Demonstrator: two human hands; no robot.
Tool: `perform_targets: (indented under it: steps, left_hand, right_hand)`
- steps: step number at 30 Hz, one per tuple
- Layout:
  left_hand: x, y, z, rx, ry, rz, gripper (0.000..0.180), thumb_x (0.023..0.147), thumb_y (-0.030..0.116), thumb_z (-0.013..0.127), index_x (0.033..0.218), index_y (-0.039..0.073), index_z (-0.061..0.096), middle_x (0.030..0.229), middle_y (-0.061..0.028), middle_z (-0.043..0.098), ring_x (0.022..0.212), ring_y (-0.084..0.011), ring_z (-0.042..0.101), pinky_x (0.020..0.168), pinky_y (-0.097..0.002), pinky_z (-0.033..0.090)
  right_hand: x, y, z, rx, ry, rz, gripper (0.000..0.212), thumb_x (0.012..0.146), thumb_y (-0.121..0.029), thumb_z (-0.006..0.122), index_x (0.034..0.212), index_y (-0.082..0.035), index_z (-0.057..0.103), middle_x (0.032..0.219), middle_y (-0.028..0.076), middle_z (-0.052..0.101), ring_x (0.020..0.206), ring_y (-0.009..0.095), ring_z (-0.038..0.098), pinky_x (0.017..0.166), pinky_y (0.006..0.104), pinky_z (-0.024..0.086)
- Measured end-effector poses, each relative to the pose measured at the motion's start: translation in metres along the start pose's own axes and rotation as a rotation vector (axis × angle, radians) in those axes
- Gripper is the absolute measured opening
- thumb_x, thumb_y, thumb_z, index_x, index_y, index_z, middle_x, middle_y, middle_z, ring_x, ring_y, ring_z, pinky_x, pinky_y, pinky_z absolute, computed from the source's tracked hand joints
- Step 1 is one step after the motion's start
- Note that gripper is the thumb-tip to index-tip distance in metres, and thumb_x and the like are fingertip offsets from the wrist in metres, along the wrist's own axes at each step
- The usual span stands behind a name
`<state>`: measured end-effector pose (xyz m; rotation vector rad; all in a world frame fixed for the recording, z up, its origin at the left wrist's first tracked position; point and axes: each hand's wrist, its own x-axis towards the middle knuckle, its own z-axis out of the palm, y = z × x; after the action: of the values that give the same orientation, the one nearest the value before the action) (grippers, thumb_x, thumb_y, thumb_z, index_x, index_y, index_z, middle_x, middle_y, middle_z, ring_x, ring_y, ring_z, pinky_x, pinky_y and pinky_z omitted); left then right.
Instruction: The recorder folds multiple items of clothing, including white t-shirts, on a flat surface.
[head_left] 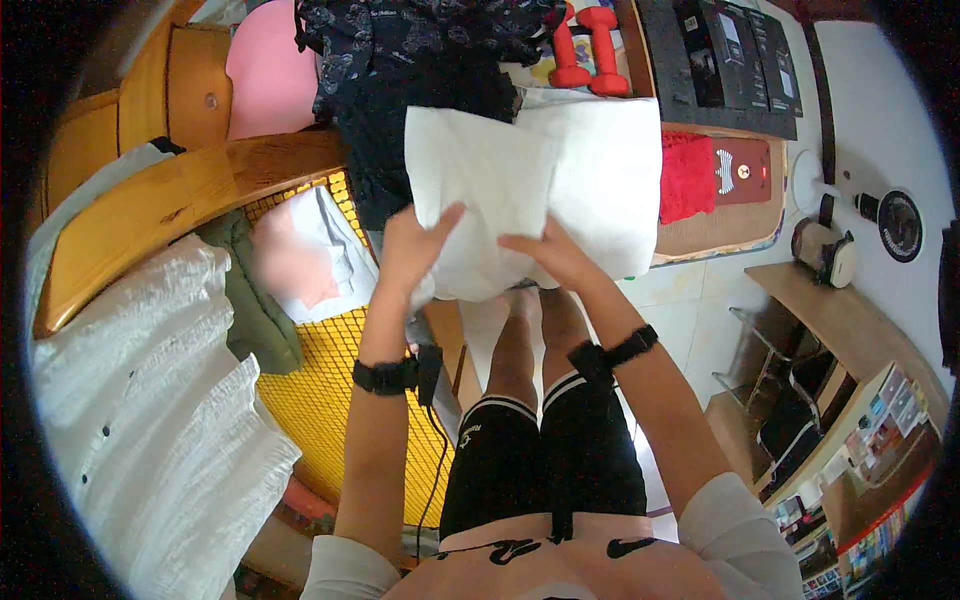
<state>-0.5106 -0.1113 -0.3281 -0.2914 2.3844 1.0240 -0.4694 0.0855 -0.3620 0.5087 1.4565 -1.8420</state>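
Note:
A white cloth (485, 165), folded and a little creased, is held up in front of me by both hands. On its near left side, my left hand (412, 245) grips it with the thumb on top and the other fingers out of sight behind the fabric. My right hand (555, 255) pinches the near right side the same way, its thumb pointing left. Beyond and to the right lies a broad white sheet-like piece (610, 170); whether it joins the held cloth I cannot tell. Black clothes (420, 60) are heaped just past my left hand.
Two red dumbbells (585, 55) lie at the back. Dark boxes (735, 55), a red cloth (687, 178) and a brown-red box (748, 172) are to the right. At left, a wooden rail (190, 190), a white shirt (150, 390) and an olive garment (250, 300) lie by yellow lattice (330, 400).

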Motion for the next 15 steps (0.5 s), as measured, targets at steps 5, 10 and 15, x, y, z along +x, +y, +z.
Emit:
perform_targets:
  steps: [5, 10, 15]
  left_hand:
    - [-0.045, 0.01, 0.02, -0.171, -0.211, 0.086, 0.043, 0.086, 0.037, 0.049, 0.103, -0.003, 0.057, 0.094, -0.0219, 0.061, 0.089, -0.0339, 0.059, 0.077, -0.0347, 0.045]
    - [-0.058, 0.059, 0.047, -0.326, -0.259, 0.099, 0.051, 0.087, 0.042, 0.045, 0.108, -0.004, 0.053, 0.101, -0.0216, 0.059, 0.095, -0.0329, 0.057, 0.083, -0.0351, 0.042]
    - [0.004, 0.036, 0.121, -0.529, -0.235, 0.007, 0.058, 0.085, 0.046, 0.048, 0.117, -0.002, 0.048, 0.107, -0.0192, 0.058, 0.101, -0.0293, 0.055, 0.088, -0.0332, 0.04]
  right_hand:
    - [-0.056, 0.011, -0.038, -0.092, 0.018, -0.156, 0.055, 0.077, -0.018, 0.066, 0.123, -0.001, 0.041, 0.115, 0.011, 0.051, 0.107, 0.019, 0.046, 0.091, 0.0325, 0.037]
    - [-0.103, -0.03, -0.077, -0.102, 0.228, -0.192, 0.055, 0.078, -0.02, 0.065, 0.121, 0.002, 0.04, 0.113, 0.012, 0.052, 0.103, 0.019, 0.049, 0.089, 0.0316, 0.039]
    - [-0.074, -0.02, -0.114, 0.028, 0.399, -0.238, 0.057, 0.078, -0.025, 0.066, 0.121, 0.002, 0.04, 0.113, 0.014, 0.051, 0.103, 0.02, 0.05, 0.087, 0.0314, 0.041]
